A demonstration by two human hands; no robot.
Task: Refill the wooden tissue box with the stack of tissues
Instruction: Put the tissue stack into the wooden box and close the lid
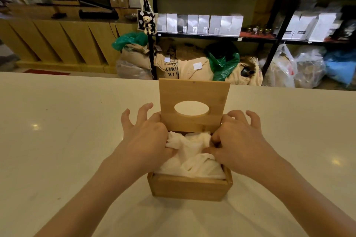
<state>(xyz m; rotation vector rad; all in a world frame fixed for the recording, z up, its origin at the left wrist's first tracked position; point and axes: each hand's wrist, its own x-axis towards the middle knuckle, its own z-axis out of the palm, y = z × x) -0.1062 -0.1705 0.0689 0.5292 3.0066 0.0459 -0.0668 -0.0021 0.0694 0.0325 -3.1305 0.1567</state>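
The wooden tissue box point(189, 186) stands on the white table, near its middle. Its hinged lid point(194, 90), with an oval hole, is up and stands upright at the far side. White tissues point(190, 161) lie crumpled inside the box, a little above the rim. My left hand point(144, 140) presses on the tissues at the left side, thumb on them, the other fingers spread by the lid. My right hand point(238, 140) pinches the tissues at the right side with thumb and forefinger, the other fingers raised.
The white table point(57, 140) stretches wide on both sides of the box, and its far edge runs just behind the lid. Beyond it stand black shelves point(212, 34) with bags, sacks on the floor, and a wooden counter point(57, 40) at the left.
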